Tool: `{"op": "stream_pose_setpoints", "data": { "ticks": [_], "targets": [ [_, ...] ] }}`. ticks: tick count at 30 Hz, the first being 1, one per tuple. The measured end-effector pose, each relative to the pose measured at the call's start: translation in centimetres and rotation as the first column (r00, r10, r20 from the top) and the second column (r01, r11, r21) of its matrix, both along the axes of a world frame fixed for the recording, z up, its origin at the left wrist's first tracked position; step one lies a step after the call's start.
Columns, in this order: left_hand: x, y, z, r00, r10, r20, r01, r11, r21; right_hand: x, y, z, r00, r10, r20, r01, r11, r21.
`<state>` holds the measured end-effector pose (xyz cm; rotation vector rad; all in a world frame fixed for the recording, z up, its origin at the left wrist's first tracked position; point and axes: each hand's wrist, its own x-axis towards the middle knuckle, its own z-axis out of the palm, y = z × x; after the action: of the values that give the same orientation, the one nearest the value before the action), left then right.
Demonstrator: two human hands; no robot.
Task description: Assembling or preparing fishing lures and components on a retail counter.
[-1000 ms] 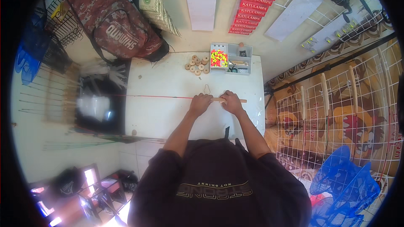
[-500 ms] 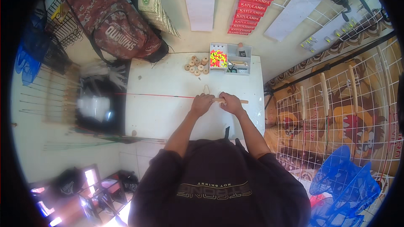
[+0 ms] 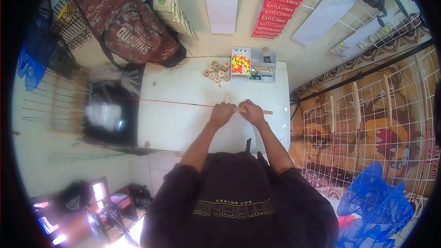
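A thin fishing rod with a red shaft (image 3: pixel 183 104) and a pale wooden handle (image 3: pixel 268 112) lies crosswise above the white table (image 3: pixel 179 131). My left hand (image 3: pixel 222 114) is closed around the rod where the shaft meets the handle. Right beside it, my right hand (image 3: pixel 252 113) grips the wooden handle, whose end sticks out to the right. The fingertips of both hands nearly meet, and what lies under them is hidden. Just beyond my left hand a small loop of thin tan cord (image 3: pixel 227 97) shows.
Several round wooden pieces with holes (image 3: pixel 217 71) sit at the table's back. Beside them stands a white divided box (image 3: pixel 274 66) with bright beads (image 3: pixel 240 64). A camouflage bag (image 3: pixel 133 32) leans at the far left. Rods hang on a white grid (image 3: pixel 367 147) to the right.
My right hand has shifted slightly left along the handle, closer to my left hand. The whole view has moved a little. Both hands keep their grip on the rod.
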<state>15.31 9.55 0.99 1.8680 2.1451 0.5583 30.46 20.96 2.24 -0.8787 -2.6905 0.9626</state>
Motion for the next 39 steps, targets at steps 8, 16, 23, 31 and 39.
{"op": "stream_pose_setpoints", "data": {
  "ticks": [8,16,23,31,39],
  "targets": [
    [-0.2,0.1,0.5,1.000,0.003,0.002,-0.003,0.999,0.035,-0.1,0.8,-1.0,0.990,0.118,-0.082,-0.112,0.991,0.067],
    [-0.8,-0.4,0.2,1.000,0.022,0.002,-0.022,1.000,-0.006,-0.7,0.3,-0.6,0.984,0.116,-0.134,-0.114,0.993,0.023],
    [-1.4,-0.7,0.3,0.999,0.036,0.000,-0.036,0.999,-0.023,-1.4,-0.3,-0.4,0.989,0.032,-0.147,-0.045,0.995,-0.084],
    [-0.9,-0.7,0.5,0.997,0.041,-0.060,-0.051,0.985,-0.163,-1.0,-0.2,-1.6,0.994,-0.002,-0.110,-0.011,0.993,-0.120],
    [-0.9,-1.2,-0.2,0.996,0.064,-0.056,-0.071,0.987,-0.144,-1.0,-0.5,-1.5,0.989,0.065,-0.133,-0.060,0.997,0.046]
  ]
}}
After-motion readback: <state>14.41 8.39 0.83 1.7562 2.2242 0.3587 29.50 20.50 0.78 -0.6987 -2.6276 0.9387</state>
